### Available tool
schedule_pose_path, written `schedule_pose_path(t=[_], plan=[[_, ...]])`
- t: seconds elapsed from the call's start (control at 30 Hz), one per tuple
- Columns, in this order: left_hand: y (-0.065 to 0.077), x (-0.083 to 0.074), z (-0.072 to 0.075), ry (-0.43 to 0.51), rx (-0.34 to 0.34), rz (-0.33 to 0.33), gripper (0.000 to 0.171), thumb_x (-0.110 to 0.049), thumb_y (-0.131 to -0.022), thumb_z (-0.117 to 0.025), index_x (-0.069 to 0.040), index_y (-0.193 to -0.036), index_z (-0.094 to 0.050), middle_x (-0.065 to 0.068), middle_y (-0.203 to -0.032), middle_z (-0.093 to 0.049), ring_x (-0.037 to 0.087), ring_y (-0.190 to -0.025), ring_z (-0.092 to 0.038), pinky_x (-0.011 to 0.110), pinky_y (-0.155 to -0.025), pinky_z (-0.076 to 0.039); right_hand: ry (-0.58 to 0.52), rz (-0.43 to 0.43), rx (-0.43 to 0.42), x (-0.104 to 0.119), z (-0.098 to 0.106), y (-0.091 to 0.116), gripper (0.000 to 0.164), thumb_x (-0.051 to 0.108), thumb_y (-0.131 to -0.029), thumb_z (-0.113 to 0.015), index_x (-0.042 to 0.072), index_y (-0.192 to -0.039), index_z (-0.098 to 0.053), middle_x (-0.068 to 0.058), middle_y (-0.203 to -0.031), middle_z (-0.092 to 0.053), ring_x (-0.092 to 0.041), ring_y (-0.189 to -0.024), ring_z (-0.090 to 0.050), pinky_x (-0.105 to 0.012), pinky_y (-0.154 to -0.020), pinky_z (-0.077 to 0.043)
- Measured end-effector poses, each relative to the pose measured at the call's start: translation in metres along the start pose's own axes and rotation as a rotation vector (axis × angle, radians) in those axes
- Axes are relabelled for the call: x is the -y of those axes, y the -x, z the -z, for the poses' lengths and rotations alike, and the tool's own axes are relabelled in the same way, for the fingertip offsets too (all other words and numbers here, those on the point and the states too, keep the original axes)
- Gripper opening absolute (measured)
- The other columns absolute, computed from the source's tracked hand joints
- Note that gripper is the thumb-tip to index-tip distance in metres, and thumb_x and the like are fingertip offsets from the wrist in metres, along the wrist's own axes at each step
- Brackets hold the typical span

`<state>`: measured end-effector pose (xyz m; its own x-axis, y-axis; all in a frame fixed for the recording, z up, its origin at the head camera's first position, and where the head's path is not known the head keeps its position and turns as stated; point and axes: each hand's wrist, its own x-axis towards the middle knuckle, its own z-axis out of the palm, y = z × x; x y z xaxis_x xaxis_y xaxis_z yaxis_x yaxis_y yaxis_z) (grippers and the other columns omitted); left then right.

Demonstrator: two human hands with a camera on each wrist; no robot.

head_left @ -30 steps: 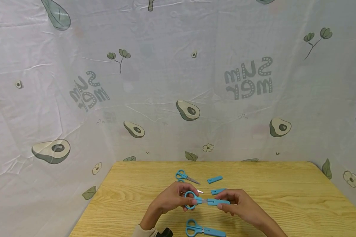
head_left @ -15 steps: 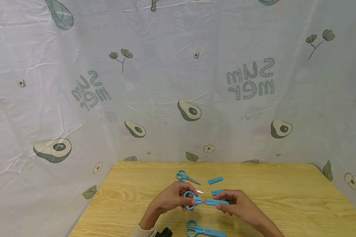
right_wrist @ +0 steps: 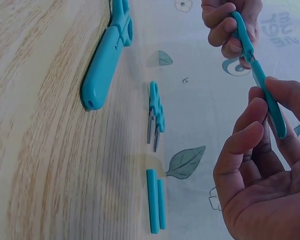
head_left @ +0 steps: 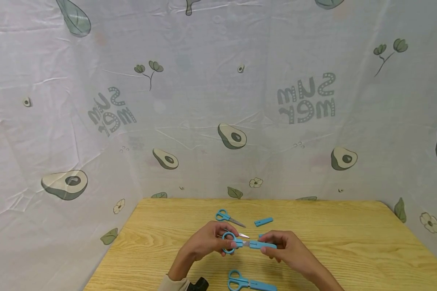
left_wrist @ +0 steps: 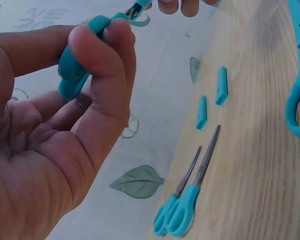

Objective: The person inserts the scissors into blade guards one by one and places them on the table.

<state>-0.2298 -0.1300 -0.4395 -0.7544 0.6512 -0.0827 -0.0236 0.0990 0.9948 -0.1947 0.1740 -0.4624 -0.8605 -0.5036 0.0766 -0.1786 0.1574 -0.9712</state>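
Observation:
Above the table, my left hand [head_left: 205, 242] pinches the blue handles of a pair of scissors [head_left: 228, 242] between thumb and fingers. A blue blade cover [head_left: 263, 245] sits over most of its blades, with a short strip of metal showing between cover and handles. My right hand [head_left: 289, 249] pinches that cover from the other side, thumb against fingers, as the right wrist view shows. Below the hands, a second pair of scissors [head_left: 238, 281] lies on the table with its cover [head_left: 262, 285] on.
Two uncovered pairs of scissors lie beyond the hands, the farther scissors [head_left: 228, 217] in full view. Two loose blade covers lie to their right, the farther cover [head_left: 264, 221] fully visible. A printed sheet [head_left: 189, 101] hangs behind the wooden table [head_left: 349, 242].
Both hands, with the scissors and cover between them, have shifted slightly left and up. Their grips look the same, and the things on the table have stayed put.

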Motion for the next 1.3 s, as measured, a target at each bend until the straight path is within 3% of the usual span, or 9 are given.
schedule_pose_path(t=[0.27, 0.53, 0.77, 1.0, 1.3], plan=[[0.001, 0.0, -0.001, 0.016, 0.02, -0.001, 0.032, 0.003, -0.099, -0.071, 0.014, -0.127, -0.063, -0.002, -0.089, -0.071, 0.009, -0.075, -0.071, 0.021, -0.062, -0.056, -0.006, -0.012, -0.016, -0.002, -0.002, 0.001, 0.035, 0.019, -0.105, -0.072, -0.006, -0.129, -0.071, 0.007, -0.091, -0.073, -0.007, -0.069, -0.061, -0.025, -0.059, -0.052], [-0.001, 0.0, -0.003, 0.021, 0.034, -0.011, 0.03, 0.005, -0.098, -0.07, 0.015, -0.125, -0.063, -0.002, -0.088, -0.07, 0.009, -0.073, -0.071, 0.021, -0.06, -0.056, 0.001, -0.027, -0.05, -0.002, -0.003, 0.005, 0.036, 0.019, -0.104, -0.073, -0.005, -0.13, -0.072, -0.007, -0.093, -0.075, -0.01, -0.068, -0.066, -0.022, -0.052, -0.05], [-0.005, -0.002, -0.006, -0.021, 0.038, -0.009, 0.025, 0.006, -0.097, -0.07, 0.01, -0.122, -0.068, -0.003, -0.084, -0.072, 0.008, -0.071, -0.07, 0.021, -0.059, -0.056, 0.012, -0.012, -0.052, -0.004, -0.002, 0.006, 0.033, 0.019, -0.104, -0.073, -0.004, -0.128, -0.073, -0.001, -0.092, -0.076, -0.009, -0.068, -0.065, -0.023, -0.051, -0.05], [-0.008, -0.006, -0.011, -0.054, 0.032, -0.016, 0.028, 0.008, -0.098, -0.07, 0.014, -0.124, -0.067, -0.003, -0.083, -0.072, 0.008, -0.071, -0.069, 0.021, -0.059, -0.056, -0.001, -0.032, -0.062, -0.003, 0.0, 0.008, 0.035, 0.018, -0.104, -0.072, -0.006, -0.129, -0.072, 0.003, -0.093, -0.075, -0.011, -0.071, -0.065, -0.024, -0.053, -0.05], [-0.011, -0.005, -0.017, -0.083, -0.006, 0.007, 0.024, 0.007, -0.098, -0.071, 0.01, -0.121, -0.07, -0.003, -0.083, -0.071, 0.008, -0.071, -0.07, 0.022, -0.059, -0.056, 0.0, -0.036, -0.059, -0.005, 0.001, 0.008, 0.033, 0.016, -0.105, -0.071, -0.006, -0.129, -0.072, 0.004, -0.082, -0.069, -0.004, -0.059, -0.052, -0.025, -0.052, -0.048]])
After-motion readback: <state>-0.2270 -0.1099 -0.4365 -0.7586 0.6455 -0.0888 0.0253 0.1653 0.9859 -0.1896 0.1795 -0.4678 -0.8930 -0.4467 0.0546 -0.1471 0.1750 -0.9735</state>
